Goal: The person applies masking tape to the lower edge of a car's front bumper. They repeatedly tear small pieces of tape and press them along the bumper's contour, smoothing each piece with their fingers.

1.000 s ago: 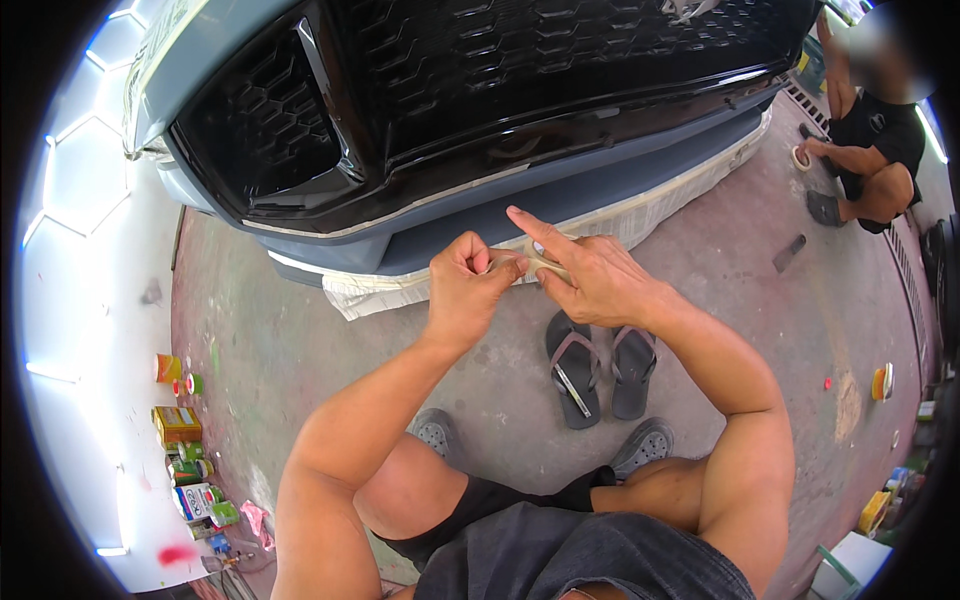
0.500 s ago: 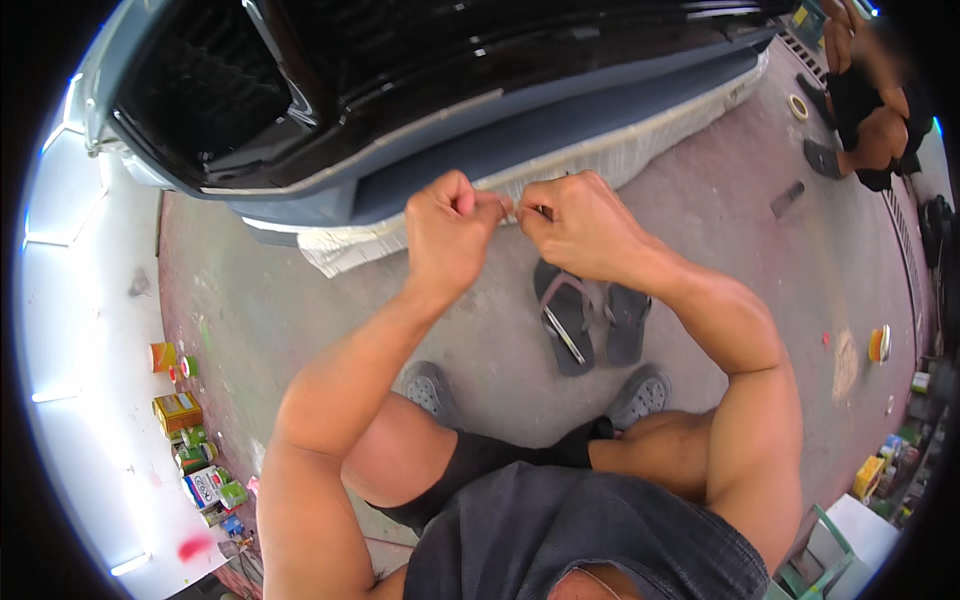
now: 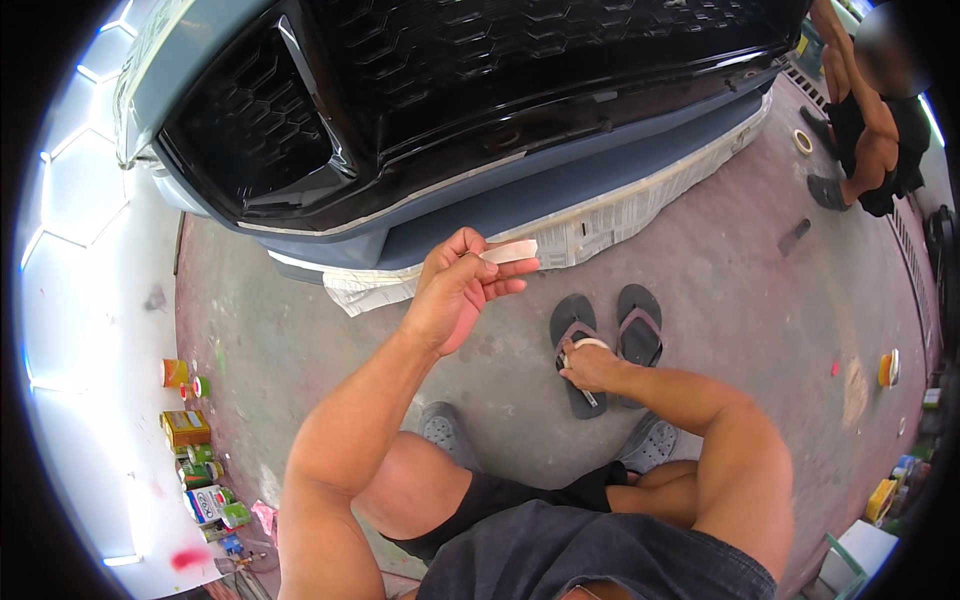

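Observation:
My left hand (image 3: 455, 290) pinches a short strip of masking tape (image 3: 511, 252) between thumb and fingers, just in front of the car bumper (image 3: 450, 215). Newspaper-like masking paper (image 3: 610, 225) runs along the bumper's lower edge. Lower and to the right, my right hand (image 3: 592, 366) is closed on a roll of masking tape (image 3: 592, 343), of which only part of the pale rim shows. That hand is over the left one of two dark flip-flops (image 3: 573, 312). A slim silver tool (image 3: 590, 398) is partly visible on that flip-flop, below my fingers.
At the far right a person (image 3: 870, 130) crouches near another tape roll (image 3: 802, 142). A dark flat piece (image 3: 795, 236) is on the floor. Several paint cans (image 3: 187, 428) line the left wall. A yellow-and-white container (image 3: 888, 368) stands at the right.
My hands have moved apart. The left keeps a tape strip and has come slightly nearer; the right has dropped down to the flip-flops with the roll. The view has shifted a little.

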Demonstrator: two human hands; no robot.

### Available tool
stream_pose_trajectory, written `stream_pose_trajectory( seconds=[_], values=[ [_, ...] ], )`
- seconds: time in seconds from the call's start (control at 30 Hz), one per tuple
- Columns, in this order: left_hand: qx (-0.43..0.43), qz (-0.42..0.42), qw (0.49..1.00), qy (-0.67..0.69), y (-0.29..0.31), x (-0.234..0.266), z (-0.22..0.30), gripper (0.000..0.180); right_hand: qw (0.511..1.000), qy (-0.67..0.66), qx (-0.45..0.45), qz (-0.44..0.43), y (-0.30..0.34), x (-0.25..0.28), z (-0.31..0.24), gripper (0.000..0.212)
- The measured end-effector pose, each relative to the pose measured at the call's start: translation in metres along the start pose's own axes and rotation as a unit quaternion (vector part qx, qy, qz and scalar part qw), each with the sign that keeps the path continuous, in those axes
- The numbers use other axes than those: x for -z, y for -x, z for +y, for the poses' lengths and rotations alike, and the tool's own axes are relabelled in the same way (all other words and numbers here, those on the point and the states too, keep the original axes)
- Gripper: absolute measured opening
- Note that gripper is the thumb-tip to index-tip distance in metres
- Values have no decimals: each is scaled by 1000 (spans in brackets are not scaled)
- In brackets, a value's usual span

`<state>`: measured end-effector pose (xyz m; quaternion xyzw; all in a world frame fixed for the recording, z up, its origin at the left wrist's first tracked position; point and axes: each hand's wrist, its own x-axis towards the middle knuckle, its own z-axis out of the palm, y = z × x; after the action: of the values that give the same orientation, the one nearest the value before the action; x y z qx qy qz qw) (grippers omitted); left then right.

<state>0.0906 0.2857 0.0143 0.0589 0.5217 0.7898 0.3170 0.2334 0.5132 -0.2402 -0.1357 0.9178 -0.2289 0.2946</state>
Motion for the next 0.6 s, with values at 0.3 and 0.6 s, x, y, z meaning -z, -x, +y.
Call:
stream_pose_trajectory(
  seconds=[0.3,0.6],
  values=[
    [-11,-46,998,30,6,7,0,18,999,-28,-20,23,-16,1,3,37],
    [-31,-60,997,-45,16,6,5,30,815,-413,138,382,22,170,-76,23]
  ],
)
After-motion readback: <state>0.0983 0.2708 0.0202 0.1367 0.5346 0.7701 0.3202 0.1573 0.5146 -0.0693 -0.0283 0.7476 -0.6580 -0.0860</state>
